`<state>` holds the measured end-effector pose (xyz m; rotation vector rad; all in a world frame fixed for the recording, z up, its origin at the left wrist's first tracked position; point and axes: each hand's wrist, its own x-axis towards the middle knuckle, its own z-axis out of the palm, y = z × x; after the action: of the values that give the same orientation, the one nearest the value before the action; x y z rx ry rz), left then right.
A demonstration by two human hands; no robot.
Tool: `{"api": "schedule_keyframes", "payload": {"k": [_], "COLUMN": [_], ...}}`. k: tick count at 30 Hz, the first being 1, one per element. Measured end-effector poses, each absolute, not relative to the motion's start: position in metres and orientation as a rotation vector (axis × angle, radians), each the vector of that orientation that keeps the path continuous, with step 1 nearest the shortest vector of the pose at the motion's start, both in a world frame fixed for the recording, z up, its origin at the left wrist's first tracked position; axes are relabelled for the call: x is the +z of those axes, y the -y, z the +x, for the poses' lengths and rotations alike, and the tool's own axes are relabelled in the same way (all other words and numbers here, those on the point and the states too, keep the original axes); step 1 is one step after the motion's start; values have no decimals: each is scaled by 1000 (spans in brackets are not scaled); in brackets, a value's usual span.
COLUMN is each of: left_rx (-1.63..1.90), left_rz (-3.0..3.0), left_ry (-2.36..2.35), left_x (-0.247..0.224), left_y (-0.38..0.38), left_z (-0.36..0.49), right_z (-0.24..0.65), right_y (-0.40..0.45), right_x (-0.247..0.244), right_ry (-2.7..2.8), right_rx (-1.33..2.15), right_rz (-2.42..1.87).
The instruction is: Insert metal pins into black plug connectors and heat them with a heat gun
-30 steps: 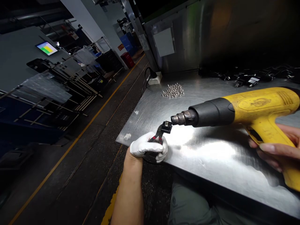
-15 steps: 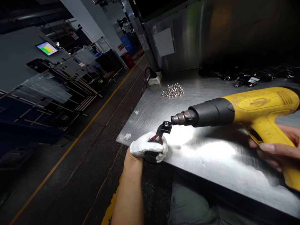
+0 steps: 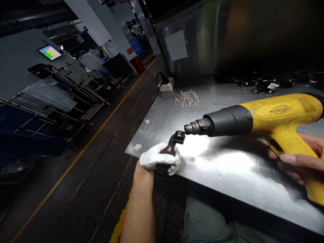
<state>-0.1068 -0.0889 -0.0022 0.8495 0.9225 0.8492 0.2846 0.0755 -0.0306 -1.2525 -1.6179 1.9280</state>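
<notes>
Pliers [image 3: 171,141], handles mostly hidden, sit clenched in the left hand [image 3: 159,158], tips indistinct against the block [image 3: 179,138]. The right hand [image 3: 302,161], wrapped round the gun [image 3: 280,113], is cut off.

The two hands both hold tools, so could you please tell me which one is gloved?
The left hand, closed around the dark pliers, is gloved in white; the right hand, holding the yellow heat gun, is bare.
</notes>
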Motion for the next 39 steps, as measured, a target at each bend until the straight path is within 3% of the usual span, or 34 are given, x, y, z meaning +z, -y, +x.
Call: {"api": "schedule_keyframes", "payload": {"k": [39], "left_rx": [827], "left_rz": [866], "left_ry": [-898], "left_x": [-1], "left_y": [88], "left_z": [-109], "right_z": [285], "right_y": [-78], "right_x": [-34], "right_ry": [1620], "right_rx": [1925], "right_rz": [-1258]}}
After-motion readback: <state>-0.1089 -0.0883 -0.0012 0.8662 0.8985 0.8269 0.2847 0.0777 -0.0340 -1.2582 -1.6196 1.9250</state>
